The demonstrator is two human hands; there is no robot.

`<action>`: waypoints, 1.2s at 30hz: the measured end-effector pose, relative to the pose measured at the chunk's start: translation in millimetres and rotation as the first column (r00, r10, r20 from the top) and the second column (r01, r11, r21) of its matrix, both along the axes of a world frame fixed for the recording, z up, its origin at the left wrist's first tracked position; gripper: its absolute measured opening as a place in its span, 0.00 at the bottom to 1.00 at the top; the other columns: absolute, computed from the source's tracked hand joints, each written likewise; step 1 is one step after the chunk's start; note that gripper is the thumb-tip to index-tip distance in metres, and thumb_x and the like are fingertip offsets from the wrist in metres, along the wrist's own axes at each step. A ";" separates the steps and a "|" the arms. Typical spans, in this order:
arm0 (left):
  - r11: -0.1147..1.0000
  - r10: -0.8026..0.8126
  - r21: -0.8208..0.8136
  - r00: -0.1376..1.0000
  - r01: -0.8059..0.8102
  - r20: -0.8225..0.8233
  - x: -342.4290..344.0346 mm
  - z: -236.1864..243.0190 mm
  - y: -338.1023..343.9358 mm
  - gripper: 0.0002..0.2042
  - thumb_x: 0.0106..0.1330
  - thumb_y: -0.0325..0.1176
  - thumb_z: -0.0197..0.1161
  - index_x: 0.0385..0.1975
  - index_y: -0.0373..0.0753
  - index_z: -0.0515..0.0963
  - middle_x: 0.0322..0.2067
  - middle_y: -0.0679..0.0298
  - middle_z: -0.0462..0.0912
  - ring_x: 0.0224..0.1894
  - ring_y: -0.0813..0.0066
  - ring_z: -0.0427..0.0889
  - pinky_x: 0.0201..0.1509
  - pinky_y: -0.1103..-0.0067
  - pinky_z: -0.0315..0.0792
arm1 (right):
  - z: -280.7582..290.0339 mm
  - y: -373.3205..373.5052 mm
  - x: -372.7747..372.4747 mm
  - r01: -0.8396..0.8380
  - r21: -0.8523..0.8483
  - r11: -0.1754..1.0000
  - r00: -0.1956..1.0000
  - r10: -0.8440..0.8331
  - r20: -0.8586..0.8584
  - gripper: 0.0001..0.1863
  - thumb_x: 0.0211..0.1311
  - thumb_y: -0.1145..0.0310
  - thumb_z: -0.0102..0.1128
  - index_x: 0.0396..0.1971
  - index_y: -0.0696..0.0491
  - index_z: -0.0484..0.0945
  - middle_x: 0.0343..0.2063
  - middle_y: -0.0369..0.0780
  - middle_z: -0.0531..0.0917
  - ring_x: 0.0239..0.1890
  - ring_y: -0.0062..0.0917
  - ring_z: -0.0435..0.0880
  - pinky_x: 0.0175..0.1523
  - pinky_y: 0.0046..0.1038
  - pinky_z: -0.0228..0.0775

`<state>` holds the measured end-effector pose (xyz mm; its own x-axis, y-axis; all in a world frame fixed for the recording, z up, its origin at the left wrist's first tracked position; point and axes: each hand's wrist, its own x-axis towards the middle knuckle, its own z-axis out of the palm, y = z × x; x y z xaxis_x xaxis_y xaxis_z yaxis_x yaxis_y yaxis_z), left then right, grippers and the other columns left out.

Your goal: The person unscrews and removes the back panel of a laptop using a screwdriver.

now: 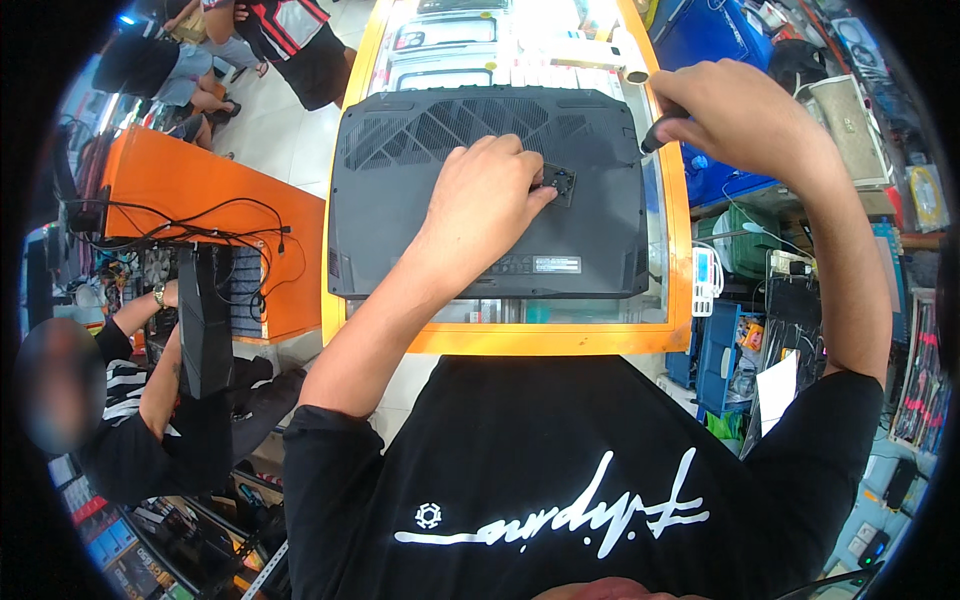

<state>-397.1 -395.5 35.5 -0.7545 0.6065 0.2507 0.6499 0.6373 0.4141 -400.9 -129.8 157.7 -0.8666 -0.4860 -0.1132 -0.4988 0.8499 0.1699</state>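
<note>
So the biggest thing here is a glass-topped counter with a yellow-orange frame [540, 340], with boxed cases [445, 35] showing through the far end of the glass. Off to the left there's an orange desk [150, 180] with black cables [215, 232] tangled over its near end, plus a seated co-worker [150, 440] with a dark slab-shaped thing [205, 350]. Blue bin [720, 40] on the far right.

The laptop [390, 220] is bottom-up on the counter, blocking much of the glass; the left forearm and hand cover part of its underside. Left hand [485, 185] is half curled over the middle; can't tell if it's pinching anything. Right hand [725, 115] is wrapped around a dark-handled tool [654, 134] at the laptop's right edge, tip hard to make out. By the left thumb, a small dark square [563, 188] carries tiny bits, too small to identify.
</note>
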 end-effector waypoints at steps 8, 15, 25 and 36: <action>0.999 -0.012 -0.038 0.998 0.014 0.054 -7.1 0.8 5.1 0.08 0.61 0.33 0.71 0.31 0.33 0.85 0.32 0.56 0.83 0.40 0.56 0.84 0.45 0.65 0.77 | 0.0 8.9 -11.1 0.025 0.048 0.999 0.994 -0.030 0.102 0.11 0.65 0.62 0.66 0.41 0.53 0.81 0.32 0.45 0.85 0.40 0.45 0.84 0.45 0.43 0.72; 0.964 0.013 0.260 0.981 -0.063 0.192 -9.5 11.6 -16.1 0.05 0.59 0.28 0.69 0.33 0.36 0.81 0.33 0.59 0.86 0.39 0.59 0.86 0.45 0.67 0.77 | 0.9 8.8 -11.7 -0.105 -0.098 0.990 0.994 0.105 -0.009 0.07 0.65 0.67 0.68 0.38 0.53 0.82 0.29 0.44 0.87 0.36 0.40 0.87 0.43 0.38 0.75; 0.832 0.089 0.490 0.935 -0.260 0.344 15.7 10.8 -88.8 0.06 0.62 0.25 0.72 0.38 0.34 0.87 0.34 0.66 0.87 0.35 0.81 0.78 0.43 0.82 0.72 | 4.2 6.2 -12.3 0.076 0.067 0.995 0.990 -0.083 0.110 0.13 0.63 0.62 0.69 0.39 0.54 0.79 0.31 0.46 0.85 0.38 0.46 0.84 0.43 0.43 0.72; 0.571 0.057 0.701 0.873 -0.427 0.485 41.3 -1.5 -106.9 0.06 0.64 0.20 0.70 0.40 0.30 0.86 0.37 0.64 0.87 0.40 0.82 0.81 0.48 0.84 0.73 | 6.9 -0.3 -16.2 -0.087 -0.073 0.994 0.995 0.090 0.041 0.11 0.64 0.63 0.67 0.30 0.55 0.79 0.27 0.46 0.83 0.35 0.48 0.82 0.41 0.45 0.71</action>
<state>-355.8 -502.4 34.1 -0.9768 0.0976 0.1905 0.1969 0.0616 0.9785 -417.0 -130.0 164.6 -0.8146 -0.5689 -0.1130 -0.5785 0.8110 0.0872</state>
